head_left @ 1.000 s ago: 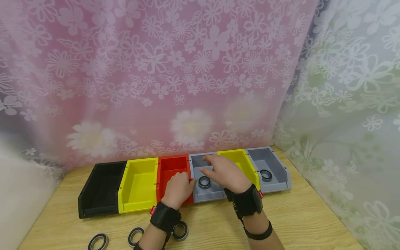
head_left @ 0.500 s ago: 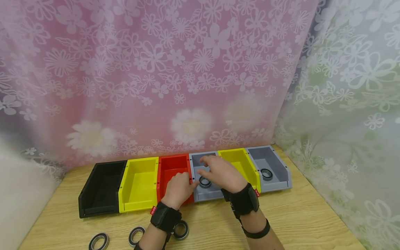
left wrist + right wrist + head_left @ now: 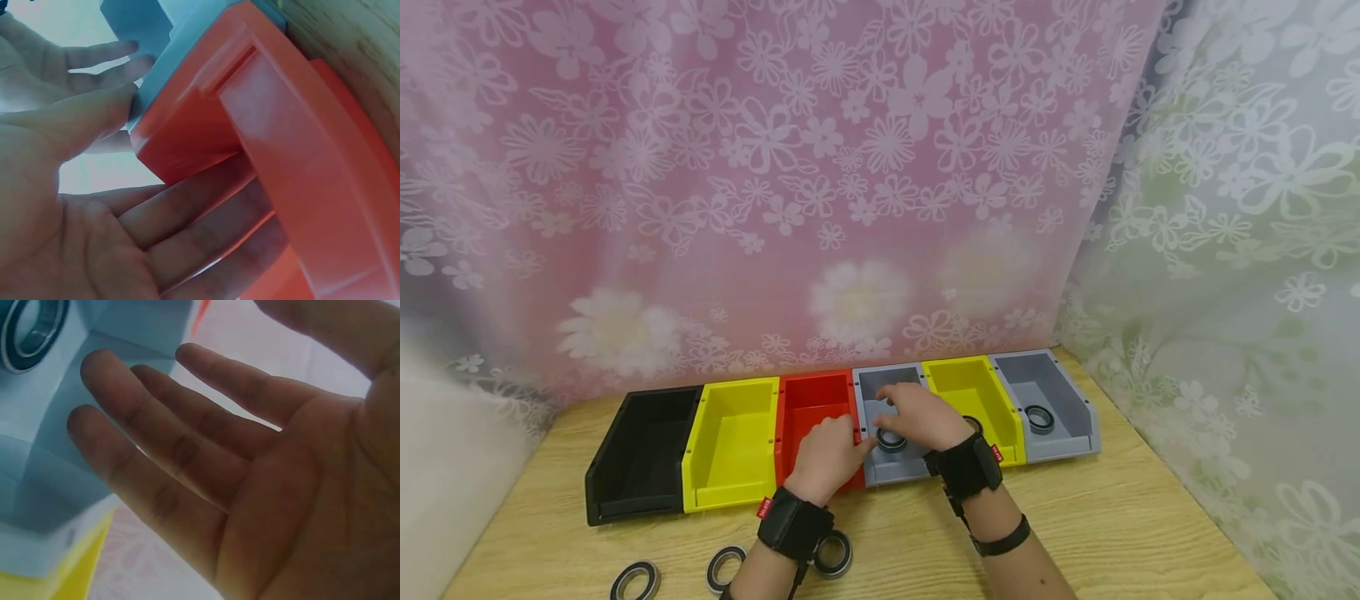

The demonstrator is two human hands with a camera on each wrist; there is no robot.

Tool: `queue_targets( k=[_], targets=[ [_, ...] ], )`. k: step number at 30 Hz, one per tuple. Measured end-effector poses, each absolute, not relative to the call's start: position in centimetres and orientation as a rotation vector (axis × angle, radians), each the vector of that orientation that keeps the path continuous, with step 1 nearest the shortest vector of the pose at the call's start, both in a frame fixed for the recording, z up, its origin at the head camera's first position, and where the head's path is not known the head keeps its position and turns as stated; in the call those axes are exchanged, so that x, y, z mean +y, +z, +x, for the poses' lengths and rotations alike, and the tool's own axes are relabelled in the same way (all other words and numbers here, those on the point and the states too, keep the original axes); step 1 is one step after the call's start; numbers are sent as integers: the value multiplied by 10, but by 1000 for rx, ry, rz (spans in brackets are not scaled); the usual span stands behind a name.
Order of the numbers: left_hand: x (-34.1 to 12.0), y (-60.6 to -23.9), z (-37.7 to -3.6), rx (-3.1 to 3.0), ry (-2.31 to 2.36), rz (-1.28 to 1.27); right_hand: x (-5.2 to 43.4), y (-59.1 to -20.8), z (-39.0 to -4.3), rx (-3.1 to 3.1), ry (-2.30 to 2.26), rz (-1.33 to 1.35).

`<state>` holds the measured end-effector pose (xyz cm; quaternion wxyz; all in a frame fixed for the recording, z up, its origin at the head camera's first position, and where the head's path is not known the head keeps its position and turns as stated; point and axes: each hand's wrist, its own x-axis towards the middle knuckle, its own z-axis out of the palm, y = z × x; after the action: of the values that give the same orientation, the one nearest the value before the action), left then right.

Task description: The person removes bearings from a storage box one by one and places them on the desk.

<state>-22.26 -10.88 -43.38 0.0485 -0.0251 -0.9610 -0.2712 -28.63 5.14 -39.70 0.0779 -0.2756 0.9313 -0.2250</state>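
Observation:
My left hand [image 3: 823, 454] is at the red bin [image 3: 814, 392]. The left wrist view shows its fingers [image 3: 206, 234] extended behind the bin's front lip, and its thumb touches the wall where the red and grey bins meet. Over the middle grey bin [image 3: 891, 475] hovers my right hand [image 3: 925, 417], fingers spread and slightly bent, nothing in them. A ball bearing [image 3: 892, 449] lies in that grey bin, partly covered by the right thumb in the head view; the right wrist view has this bearing [image 3: 9, 344] beyond the fingertips.
Right of the middle grey bin, a yellow bin [image 3: 992, 387] holds a bearing [image 3: 977, 422], half hidden by my wrist. Another bearing [image 3: 1049, 426] lies in the end grey bin [image 3: 1063, 454]. A black bin [image 3: 636, 504] and yellow bin [image 3: 730, 500] stand left. Three bearings lie in front, including one bearing [image 3: 651, 573].
My right hand has shifted slightly down and its wrist to the left, uncovering the bearing in the right yellow bin. The left hand stays at the red bin.

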Motion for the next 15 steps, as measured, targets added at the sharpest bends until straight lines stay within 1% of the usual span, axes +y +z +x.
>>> queue_targets(
  k=[9, 15],
  targets=[
    [-110, -433, -222, -2940, -824, -97, 44, -416, -292, 2840, -527, -759],
    [-110, -433, -221, -2942, -827, -87, 38, -425, -295, 2801, -446, -769]
  ],
)
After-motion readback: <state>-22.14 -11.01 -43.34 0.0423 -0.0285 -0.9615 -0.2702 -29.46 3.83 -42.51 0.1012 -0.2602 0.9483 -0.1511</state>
